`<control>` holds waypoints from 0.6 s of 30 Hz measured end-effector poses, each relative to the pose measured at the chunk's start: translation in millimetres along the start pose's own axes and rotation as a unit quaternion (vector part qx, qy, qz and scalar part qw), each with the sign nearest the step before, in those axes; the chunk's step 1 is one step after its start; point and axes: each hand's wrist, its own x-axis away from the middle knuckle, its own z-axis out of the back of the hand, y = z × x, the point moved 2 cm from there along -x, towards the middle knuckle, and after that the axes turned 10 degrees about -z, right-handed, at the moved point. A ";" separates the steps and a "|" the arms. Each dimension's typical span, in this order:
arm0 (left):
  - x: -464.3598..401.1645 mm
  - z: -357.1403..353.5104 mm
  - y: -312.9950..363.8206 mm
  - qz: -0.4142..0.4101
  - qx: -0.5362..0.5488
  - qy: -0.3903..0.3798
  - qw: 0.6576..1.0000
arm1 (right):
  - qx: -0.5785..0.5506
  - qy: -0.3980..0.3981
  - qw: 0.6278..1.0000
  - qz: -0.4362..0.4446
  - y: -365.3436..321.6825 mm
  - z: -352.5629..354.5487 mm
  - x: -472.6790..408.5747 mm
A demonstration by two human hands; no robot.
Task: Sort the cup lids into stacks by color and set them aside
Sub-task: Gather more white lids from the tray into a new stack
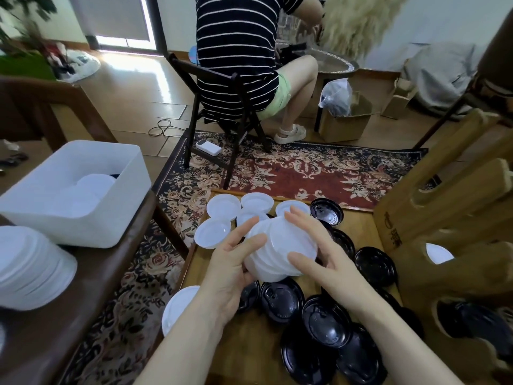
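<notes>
Cupping a white lid stack between our left hand and right hand, fingers curled, we see black lids along the tabletop's near edge, patterned rug beyond.

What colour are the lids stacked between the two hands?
White, plain; the stack of lids shows clearly in the head view.

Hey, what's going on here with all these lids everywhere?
A person is sorting cup lids by color. Both hands, left hand and right hand, hold a stack of white lids above a wooden tray. Loose white lids lie at the tray's far end, and black lids are spread over its near side. Another white stack sits on the bench at left, beside a white bin.
</notes>
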 end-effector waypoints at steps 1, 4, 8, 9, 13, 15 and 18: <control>-0.2 0.2 0.5 -0.002 0.004 0.006 1.000 | 0.011 -0.015 1.000 0.001 0.4 0.3 0.5; 0.4 -0.8 2.1 -0.007 0.020 0.011 1.000 | 0.026 0.011 1.000 0.008 2.4 0.3 0.3; 1.7 -4.6 0.9 -0.001 0.027 0.011 1.000 | 0.022 0.085 0.996 -0.005 4.9 -4.5 -4.5; 2.0 -5.5 0.4 0.001 0.026 0.009 1.000 | 0.027 0.094 0.995 -0.004 5.4 -5.9 -5.1; 3.3 -7.2 0.1 -0.006 0.016 0.001 1.000 | 0.078 0.082 0.993 0.020 3.8 -9.1 -3.9; 3.2 -7.0 0.0 -0.011 0.017 0.003 1.000 | 0.080 0.079 0.993 0.021 3.6 -7.7 -3.5; 4.9 -8.8 -1.0 -0.019 0.010 0.002 1.000 | 0.086 0.096 0.992 0.016 4.0 -7.0 -3.2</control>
